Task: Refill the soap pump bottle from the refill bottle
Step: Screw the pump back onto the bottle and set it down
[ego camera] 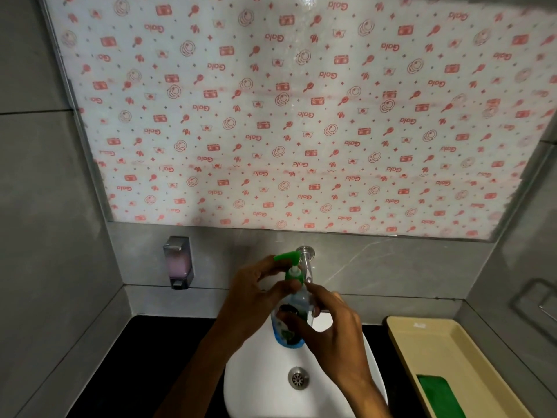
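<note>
1. I have the pump bottle [291, 315] up in both hands over the white sink [262, 384], in front of the wall tap [306, 254]
2. My left hand [256, 292] sits at the top of the bottle; its fingers [289, 286] curl narrowly round the green collar [294, 276] under the pump head [286, 256], which points left
3. My right hand [331, 324] wraps the clear body lower down, thumb across the label, fingers closed on it
4. The bottle's long axis runs nearly upright, leaning slightly away from me, base nearest the drain [298, 378] and pump toward the tap
5. The relation that matters: the collar lies directly inside the left fingers, above the right-hand grip, so a twist about that long axis is what I judge comes next, left hand turning and right hand bracing
6. I take this as the opening step; the pump looks seated on the neck, and I cannot tell how much soap is inside
7. I cannot pick out a refill bottle; the beige tray [446, 342] on the black tabletop [168, 357] to my right holds only something green [437, 393] that I cannot identify
8. Risk as I see it: a slippery body turning with the collar
</note>
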